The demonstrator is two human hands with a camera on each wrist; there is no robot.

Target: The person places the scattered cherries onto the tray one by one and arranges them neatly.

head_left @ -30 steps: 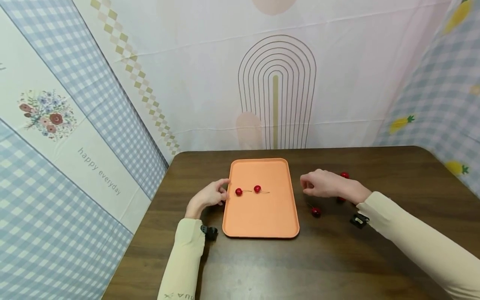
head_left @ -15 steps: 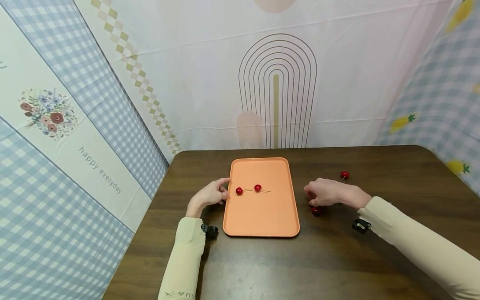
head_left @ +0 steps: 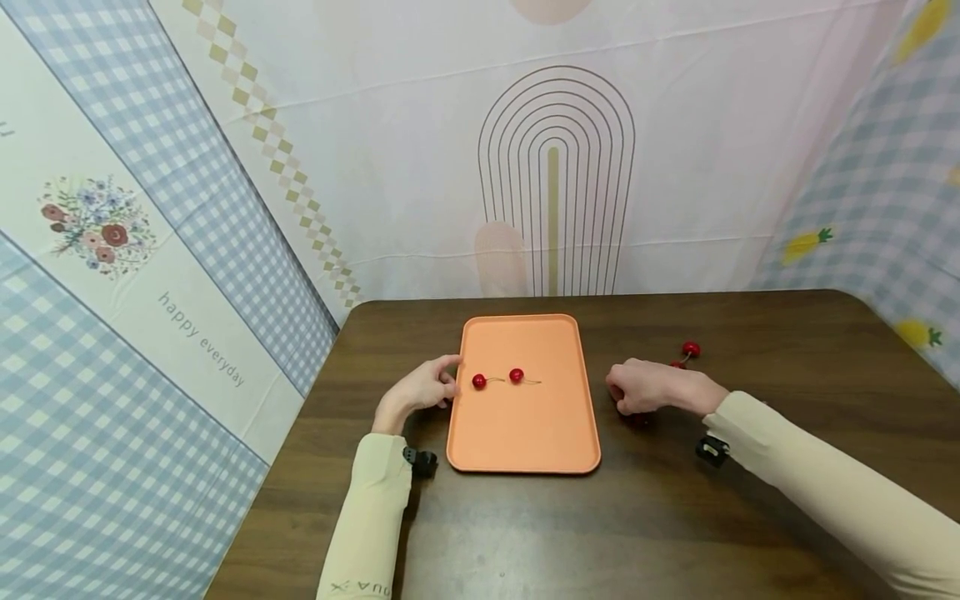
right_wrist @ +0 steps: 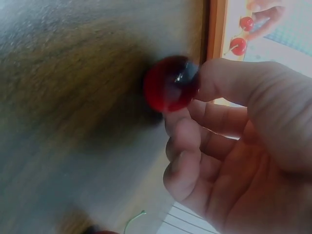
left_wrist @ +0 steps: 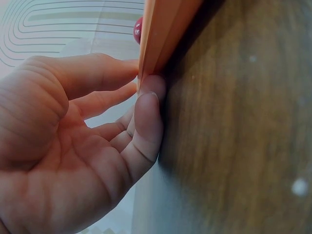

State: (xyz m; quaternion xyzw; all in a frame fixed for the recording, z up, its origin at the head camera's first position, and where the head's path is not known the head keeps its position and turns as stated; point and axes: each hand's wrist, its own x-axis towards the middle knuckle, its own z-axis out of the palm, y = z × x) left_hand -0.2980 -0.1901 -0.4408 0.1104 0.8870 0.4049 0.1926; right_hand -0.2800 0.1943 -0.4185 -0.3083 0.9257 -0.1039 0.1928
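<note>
My left hand [head_left: 420, 390] holds the left rim of an orange tray [head_left: 525, 437]. In the left wrist view its thumb reaches over the rim and curled fingers [left_wrist: 148, 117] press the outer wall. Two red cherries with stems, a left one [head_left: 479, 382] and a right one [head_left: 517, 376], lie on the tray. To the tray's right, my right hand [head_left: 651, 387] is low over the table. It pinches a dark red cherry [right_wrist: 170, 84] between thumb and fingers, as the right wrist view shows; the fingertips behind it are partly hidden.
Beyond my right wrist lie more cherries: one in full view [head_left: 691, 349] and one partly covered by the hand [head_left: 677, 364]. The dark wooden table [head_left: 480, 533] ends at a patterned cloth backdrop [head_left: 420, 167], with checked cloth [head_left: 75, 400] along the left.
My right hand has come down and nearer to me, onto the cherry beside the tray, which it now mostly covers. The left hand and the tray have stayed put.
</note>
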